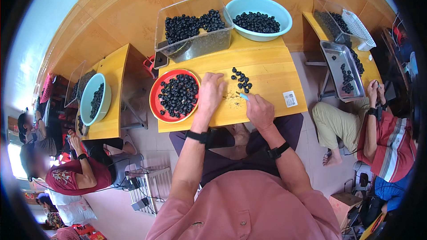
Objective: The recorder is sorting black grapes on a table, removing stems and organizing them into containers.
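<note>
My right hand (259,110) is closed around a small tool with a light blue handle (243,96), its tip pointing left, low over the table. Beside the tip lie brown crumbs (232,98). A loose cluster of dark, round, berry-like pieces (242,80) sits just beyond it. My left hand (211,92) is at the right rim of a round red tray with a yellow edge (153,102), which holds many more of these pieces (178,95). Its fingers are bent but apart, and I see nothing held between them.
At the table's back stand a clear plastic bin (195,46) and a light blue basin (262,36), both with dark pieces. A phone (161,60) lies at the left edge, a white label (290,99) at the right. Co-workers sit at tables on both sides, one by a metal tray (331,58).
</note>
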A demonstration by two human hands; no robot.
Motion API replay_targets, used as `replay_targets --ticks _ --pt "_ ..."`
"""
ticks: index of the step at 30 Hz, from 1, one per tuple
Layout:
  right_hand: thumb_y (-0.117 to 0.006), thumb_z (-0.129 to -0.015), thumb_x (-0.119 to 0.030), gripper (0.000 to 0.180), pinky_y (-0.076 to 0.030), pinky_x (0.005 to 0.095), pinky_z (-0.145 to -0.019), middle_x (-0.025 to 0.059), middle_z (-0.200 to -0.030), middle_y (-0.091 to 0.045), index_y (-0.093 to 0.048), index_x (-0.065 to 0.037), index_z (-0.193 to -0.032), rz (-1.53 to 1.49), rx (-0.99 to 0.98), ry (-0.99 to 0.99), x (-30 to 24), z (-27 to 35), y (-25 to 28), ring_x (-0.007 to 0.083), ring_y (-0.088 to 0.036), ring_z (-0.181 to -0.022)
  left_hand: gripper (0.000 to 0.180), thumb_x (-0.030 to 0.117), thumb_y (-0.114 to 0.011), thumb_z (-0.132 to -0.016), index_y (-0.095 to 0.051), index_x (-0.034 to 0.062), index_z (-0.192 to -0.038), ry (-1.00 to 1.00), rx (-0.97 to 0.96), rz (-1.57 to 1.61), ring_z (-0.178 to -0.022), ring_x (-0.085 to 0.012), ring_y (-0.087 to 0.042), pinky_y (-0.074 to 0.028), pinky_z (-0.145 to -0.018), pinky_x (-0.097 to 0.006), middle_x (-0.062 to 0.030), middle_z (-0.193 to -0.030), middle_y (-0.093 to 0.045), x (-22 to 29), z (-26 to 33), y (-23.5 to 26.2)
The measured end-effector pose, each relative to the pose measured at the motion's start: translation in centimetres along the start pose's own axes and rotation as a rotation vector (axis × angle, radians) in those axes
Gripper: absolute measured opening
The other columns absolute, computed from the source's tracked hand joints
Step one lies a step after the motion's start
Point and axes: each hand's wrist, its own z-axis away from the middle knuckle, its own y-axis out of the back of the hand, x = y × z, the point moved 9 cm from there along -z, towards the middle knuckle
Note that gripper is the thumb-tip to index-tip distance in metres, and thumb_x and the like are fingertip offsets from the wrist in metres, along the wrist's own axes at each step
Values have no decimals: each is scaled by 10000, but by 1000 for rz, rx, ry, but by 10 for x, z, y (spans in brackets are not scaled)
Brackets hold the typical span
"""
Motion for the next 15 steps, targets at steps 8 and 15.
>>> replay_targets --ticks 8,15 --pt "-687 -881 -125 87 -535 391 -574 70 -753 -602 -692 -95 -962 -11 -3 -4 -1 0 1 268 -657 -648 286 156 -782 -860 -746 -6 -1092 69 -140 -12 -985 -388 -670 -539 -891 -458 -225 -1041 -675 -10 -22 -51" --pt "-680 -881 -117 77 -533 403 -578 79 -759 -602 -685 -79 -947 -23 -15 -8 2 3 -1 271 -655 -650 251 143 -793 -858 -750 -5 -1056 291 -139 120 -894 -349 -718 -575 -827 -409 -197 -966 -731 -12 -7 -41"
